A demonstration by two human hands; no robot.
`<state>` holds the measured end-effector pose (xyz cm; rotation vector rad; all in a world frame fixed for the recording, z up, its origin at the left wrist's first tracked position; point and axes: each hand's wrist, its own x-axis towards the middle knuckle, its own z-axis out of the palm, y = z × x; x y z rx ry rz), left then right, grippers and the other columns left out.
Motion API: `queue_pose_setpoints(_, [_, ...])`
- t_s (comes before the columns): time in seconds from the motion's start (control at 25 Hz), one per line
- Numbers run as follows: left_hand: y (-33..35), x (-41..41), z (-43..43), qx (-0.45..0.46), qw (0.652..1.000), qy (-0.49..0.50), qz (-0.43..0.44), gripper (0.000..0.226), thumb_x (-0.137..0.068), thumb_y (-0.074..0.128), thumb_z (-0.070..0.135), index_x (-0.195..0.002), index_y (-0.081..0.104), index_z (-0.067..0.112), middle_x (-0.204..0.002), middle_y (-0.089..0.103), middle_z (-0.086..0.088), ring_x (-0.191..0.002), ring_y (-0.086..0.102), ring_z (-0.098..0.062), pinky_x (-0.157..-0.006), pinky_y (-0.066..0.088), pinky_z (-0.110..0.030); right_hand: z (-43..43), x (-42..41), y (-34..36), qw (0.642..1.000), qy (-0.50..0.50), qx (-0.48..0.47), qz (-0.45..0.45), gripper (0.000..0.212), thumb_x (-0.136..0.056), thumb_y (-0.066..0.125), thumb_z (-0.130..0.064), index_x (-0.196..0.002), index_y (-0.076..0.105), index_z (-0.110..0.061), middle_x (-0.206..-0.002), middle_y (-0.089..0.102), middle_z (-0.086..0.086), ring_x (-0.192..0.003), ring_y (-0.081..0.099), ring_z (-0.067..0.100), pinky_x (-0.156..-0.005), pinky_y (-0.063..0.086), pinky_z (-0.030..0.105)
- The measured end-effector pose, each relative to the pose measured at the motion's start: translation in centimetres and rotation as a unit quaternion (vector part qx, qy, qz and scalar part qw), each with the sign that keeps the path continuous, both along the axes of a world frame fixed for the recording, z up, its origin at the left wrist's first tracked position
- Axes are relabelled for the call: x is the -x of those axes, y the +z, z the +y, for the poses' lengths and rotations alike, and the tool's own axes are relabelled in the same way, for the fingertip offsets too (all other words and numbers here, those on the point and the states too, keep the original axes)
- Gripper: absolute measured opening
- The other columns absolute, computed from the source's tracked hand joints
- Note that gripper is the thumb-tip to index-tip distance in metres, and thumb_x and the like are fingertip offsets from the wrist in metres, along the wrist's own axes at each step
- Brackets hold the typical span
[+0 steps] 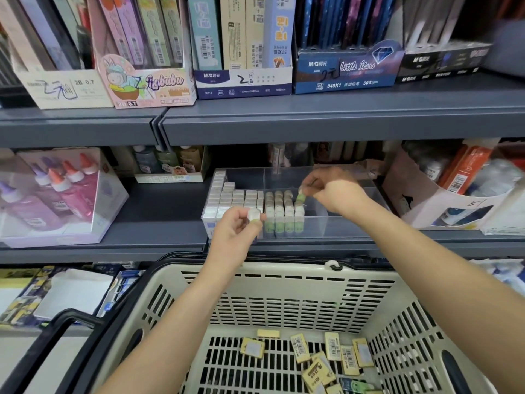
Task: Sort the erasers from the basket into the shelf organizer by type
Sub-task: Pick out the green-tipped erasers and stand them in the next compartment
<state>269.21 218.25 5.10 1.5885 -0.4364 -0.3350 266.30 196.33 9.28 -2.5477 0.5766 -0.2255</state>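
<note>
A clear shelf organizer [315, 220] stands on the middle shelf. Its left section holds rows of white erasers [227, 198], and beside them stand rows of green-sleeved erasers [279, 214]. My right hand [332, 191] pinches one green eraser [301, 198] just above the right end of the green rows. In front of the organizer's near wall, my left hand [237, 230] holds another green-and-white eraser [253, 215]. Below, the beige basket [284, 297] holds several yellow-sleeved erasers [321, 356] on its slotted floor.
Pencil-lead boxes [241, 46] line the upper shelf. A clear case of glue bottles [54, 194] sits left of the organizer, and a cardboard box of supplies [454, 189] sits to its right. The organizer's right sections hold nothing. Stationery packs [56, 291] lie on the lower left shelf.
</note>
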Motion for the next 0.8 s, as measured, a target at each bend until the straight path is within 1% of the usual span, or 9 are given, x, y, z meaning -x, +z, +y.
queue_pose_setpoints(0.04, [0.1, -0.1, 0.1, -0.005, 1.000, 0.002, -0.019, 0.007, -0.088, 0.061, 0.015, -0.093, 0.062, 0.020, -0.093, 0.067, 0.002, -0.086, 0.060, -0.005, -0.075, 0.049, -0.012, 0.1, -0.1, -0.3, 1.000, -0.002, -0.004, 0.018, 0.003, -0.087, 0.062, -0.030, -0.084, 0.062, -0.031, -0.092, 0.068, -0.008, -0.089, 0.061, 0.015, -0.082, 0.052, 0.033])
queue_pose_setpoints(0.08, [0.2, -0.1, 0.1, -0.007, 0.999, 0.004, -0.031, 0.011, -0.087, 0.063, 0.017, -0.094, 0.063, 0.026, -0.094, 0.066, 0.005, -0.087, 0.059, -0.005, -0.077, 0.048, -0.012, 0.2, -0.3, -0.5, 1.000, -0.002, -0.002, 0.030, 0.004, -0.087, 0.061, -0.029, -0.085, 0.063, -0.031, -0.097, 0.069, -0.005, -0.093, 0.062, 0.017, -0.086, 0.052, 0.035])
queue_pose_setpoints(0.16, [0.3, 0.0, -0.1, -0.006, 0.999, 0.000, -0.041, 0.020, -0.087, 0.063, 0.015, -0.095, 0.063, 0.033, -0.091, 0.063, 0.010, -0.085, 0.058, -0.003, -0.078, 0.051, -0.018, 0.5, -0.5, -0.8, 0.998, 0.004, 0.030, 0.050, 0.007, -0.090, 0.058, -0.028, -0.088, 0.065, -0.031, -0.105, 0.068, -0.003, -0.099, 0.061, 0.020, -0.091, 0.048, 0.035])
queue_pose_setpoints(0.32, [0.3, -0.2, -0.2, 0.013, 1.000, 0.004, -0.010, 0.021, -0.088, 0.062, 0.013, -0.097, 0.063, 0.032, -0.088, 0.063, 0.011, -0.075, 0.060, 0.004, -0.063, 0.052, -0.015, 1.1, -0.9, -1.1, 0.991, 0.015, 0.112, 0.079, 0.020, -0.094, 0.047, -0.022, -0.096, 0.066, -0.027, -0.113, 0.064, -0.002, -0.105, 0.057, 0.024, -0.095, 0.038, 0.034])
queue_pose_setpoints(0.44, [0.4, -0.3, -0.1, 0.016, 1.000, -0.005, -0.001, 0.022, -0.088, 0.062, 0.012, -0.097, 0.062, 0.031, -0.086, 0.063, 0.010, -0.071, 0.060, 0.006, -0.060, 0.051, -0.013, 1.1, -1.1, -1.0, 0.988, 0.020, 0.122, 0.090, 0.021, -0.095, 0.046, -0.020, -0.098, 0.065, -0.027, -0.115, 0.064, -0.001, -0.104, 0.057, 0.024, -0.093, 0.039, 0.033])
queue_pose_setpoints(0.56, [0.6, -0.2, -0.3, 0.013, 1.000, -0.006, 0.014, 0.025, -0.088, 0.062, 0.009, -0.095, 0.062, 0.032, -0.088, 0.064, 0.010, -0.077, 0.062, 0.000, -0.062, 0.051, -0.014, 0.8, -0.9, -0.7, 0.990, 0.031, 0.096, 0.100, 0.020, -0.094, 0.047, -0.020, -0.103, 0.066, -0.022, -0.116, 0.064, 0.002, -0.101, 0.058, 0.024, -0.081, 0.042, 0.026])
queue_pose_setpoints(0.68, [1.0, -0.3, -0.8, 0.000, 1.000, -0.012, 0.020, 0.022, -0.087, 0.062, 0.007, -0.105, 0.063, 0.020, -0.096, 0.066, 0.006, -0.084, 0.062, -0.005, -0.063, 0.052, -0.014, 1.0, 0.3, 0.3, 0.996, 0.024, 0.070, 0.050, 0.019, -0.092, 0.053, -0.023, -0.105, 0.066, -0.021, -0.111, 0.066, 0.002, -0.097, 0.060, 0.020, -0.082, 0.046, 0.025])
queue_pose_setpoints(0.76, [1.3, -0.2, -1.4, 0.001, 1.000, -0.015, 0.022, 0.022, -0.087, 0.063, 0.007, -0.107, 0.063, 0.015, -0.095, 0.066, 0.004, -0.082, 0.062, -0.006, -0.062, 0.053, -0.014, 1.8, 1.6, 1.0, 0.998, 0.042, 0.036, 0.000, 0.018, -0.090, 0.057, -0.031, -0.101, 0.067, -0.022, -0.097, 0.070, -0.003, -0.087, 0.060, 0.013, -0.077, 0.045, 0.024])
queue_pose_setpoints(0.8, [1.4, 0.0, -1.7, 0.004, 1.000, -0.020, 0.021, 0.020, -0.087, 0.063, 0.006, -0.104, 0.063, 0.016, -0.093, 0.065, 0.004, -0.080, 0.062, -0.005, -0.062, 0.053, -0.014, 2.6, 2.2, 1.4, 0.998, 0.064, -0.008, -0.027, 0.018, -0.087, 0.059, -0.036, -0.097, 0.068, -0.023, -0.086, 0.070, -0.006, -0.080, 0.061, 0.011, -0.074, 0.046, 0.024])
